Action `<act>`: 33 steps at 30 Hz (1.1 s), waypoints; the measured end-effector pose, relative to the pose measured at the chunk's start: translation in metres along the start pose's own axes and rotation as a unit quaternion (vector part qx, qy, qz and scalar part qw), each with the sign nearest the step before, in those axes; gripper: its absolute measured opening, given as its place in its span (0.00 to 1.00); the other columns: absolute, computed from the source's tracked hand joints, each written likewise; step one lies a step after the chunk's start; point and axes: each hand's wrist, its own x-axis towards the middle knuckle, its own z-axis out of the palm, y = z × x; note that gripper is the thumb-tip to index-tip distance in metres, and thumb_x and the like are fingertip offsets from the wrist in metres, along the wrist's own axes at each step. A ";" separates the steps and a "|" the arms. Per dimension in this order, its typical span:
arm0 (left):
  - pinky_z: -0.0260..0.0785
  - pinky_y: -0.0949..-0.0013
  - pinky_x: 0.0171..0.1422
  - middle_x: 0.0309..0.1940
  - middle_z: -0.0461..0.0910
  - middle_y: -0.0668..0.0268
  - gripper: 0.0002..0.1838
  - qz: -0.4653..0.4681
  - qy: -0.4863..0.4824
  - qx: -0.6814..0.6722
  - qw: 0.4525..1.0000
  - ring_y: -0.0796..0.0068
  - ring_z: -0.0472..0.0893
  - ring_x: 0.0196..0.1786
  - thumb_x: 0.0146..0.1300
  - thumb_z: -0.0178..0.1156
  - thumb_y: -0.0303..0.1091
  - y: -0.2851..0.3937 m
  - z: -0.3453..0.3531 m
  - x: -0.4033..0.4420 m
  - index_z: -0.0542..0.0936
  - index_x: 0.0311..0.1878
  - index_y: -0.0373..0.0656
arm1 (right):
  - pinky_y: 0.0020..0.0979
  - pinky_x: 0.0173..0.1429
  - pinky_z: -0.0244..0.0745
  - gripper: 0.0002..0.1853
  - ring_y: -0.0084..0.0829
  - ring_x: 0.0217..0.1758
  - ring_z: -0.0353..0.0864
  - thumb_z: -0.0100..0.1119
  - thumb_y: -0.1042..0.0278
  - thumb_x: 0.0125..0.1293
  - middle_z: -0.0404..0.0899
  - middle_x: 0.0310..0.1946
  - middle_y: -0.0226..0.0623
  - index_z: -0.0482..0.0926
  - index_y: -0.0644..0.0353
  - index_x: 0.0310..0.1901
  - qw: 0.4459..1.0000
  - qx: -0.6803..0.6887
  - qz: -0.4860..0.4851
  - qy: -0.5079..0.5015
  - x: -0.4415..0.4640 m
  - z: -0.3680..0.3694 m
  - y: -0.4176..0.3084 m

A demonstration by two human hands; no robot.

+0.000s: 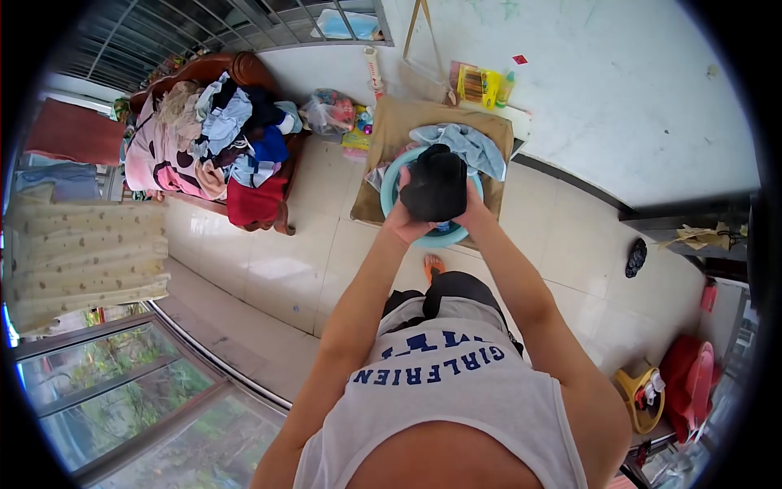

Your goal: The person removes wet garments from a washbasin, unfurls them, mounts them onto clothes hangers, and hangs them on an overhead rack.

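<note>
A bundled black garment (436, 183) is held up over a light blue basin (387, 189). My left hand (405, 224) grips its lower left side, and my right hand (474, 205) has hold of its right side. Both sets of fingers are partly hidden by the dark cloth. Behind the basin, a grey-blue garment (466, 147) lies draped at the rim and over the table. Most of the basin's contents are covered by the black garment; a bit of blue shows below it.
The basin stands on a small table with a brown cover (399, 118), against the wall. To the left, a wooden sofa (244, 69) bears a heap of clothes (224, 122). Plastic bags (330, 112) sit between them. A yellow basket (643, 416) is at lower right.
</note>
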 end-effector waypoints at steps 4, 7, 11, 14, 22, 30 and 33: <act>0.70 0.63 0.50 0.52 0.74 0.67 0.41 -0.065 -0.018 0.004 0.998 0.70 0.75 0.50 0.44 0.60 0.67 -0.003 -0.007 -0.007 0.69 0.58 0.52 | 0.38 0.61 0.67 0.27 0.34 0.54 0.73 0.45 0.53 0.65 0.67 0.59 0.41 0.60 0.51 0.65 0.997 0.011 -0.046 -0.058 0.018 0.003 0.010; 0.70 0.62 0.53 0.45 0.76 0.64 0.32 -0.076 0.071 0.149 0.983 0.70 0.76 0.48 0.51 0.67 0.44 0.008 0.018 -0.022 0.68 0.58 0.44 | 0.29 0.48 0.73 0.16 0.29 0.40 0.77 0.47 0.66 0.62 0.77 0.39 0.36 0.71 0.58 0.52 0.988 -0.128 -0.067 0.060 0.022 0.034 -0.009; 0.69 0.74 0.49 0.44 0.76 0.66 0.29 -0.072 0.110 0.374 0.918 0.76 0.76 0.43 0.45 0.70 0.30 0.014 0.050 -0.014 0.71 0.52 0.39 | 0.22 0.36 0.68 0.06 0.22 0.32 0.73 0.46 0.72 0.58 0.76 0.29 0.31 0.75 0.59 0.30 0.917 -0.387 -0.079 0.050 0.036 0.039 -0.015; 0.69 0.73 0.47 0.39 0.78 0.67 0.23 -0.043 0.130 0.496 0.857 0.77 0.77 0.40 0.45 0.69 0.30 0.013 0.026 0.004 0.75 0.46 0.39 | 0.22 0.39 0.67 0.06 0.23 0.32 0.72 0.45 0.71 0.57 0.74 0.28 0.30 0.74 0.58 0.30 0.843 -0.532 -0.052 0.057 0.050 0.026 -0.016; 0.71 0.57 0.42 0.31 0.80 0.54 0.21 0.183 0.307 0.799 0.483 0.54 0.79 0.39 0.40 0.68 0.43 -0.007 0.004 0.025 0.78 0.35 0.40 | 0.29 0.33 0.66 0.09 0.29 0.25 0.73 0.46 0.69 0.55 0.75 0.20 0.34 0.75 0.61 0.24 0.755 -0.550 -0.178 0.310 0.082 -0.041 0.008; 0.70 0.60 0.45 0.31 0.79 0.50 0.26 0.125 0.329 0.824 0.444 0.55 0.79 0.41 0.39 0.69 0.45 0.002 -0.016 0.036 0.76 0.40 0.40 | 0.28 0.35 0.69 0.06 0.29 0.29 0.72 0.46 0.73 0.56 0.74 0.26 0.32 0.75 0.57 0.28 0.885 -0.277 -0.061 0.369 0.066 -0.051 0.003; 0.71 0.66 0.44 0.31 0.80 0.54 0.28 0.017 0.271 0.731 0.626 0.60 0.80 0.37 0.41 0.69 0.45 0.020 -0.011 0.033 0.77 0.45 0.42 | 0.31 0.44 0.70 0.06 0.30 0.37 0.74 0.50 0.67 0.55 0.75 0.32 0.32 0.75 0.56 0.33 0.922 -0.275 0.040 0.271 0.054 -0.051 -0.018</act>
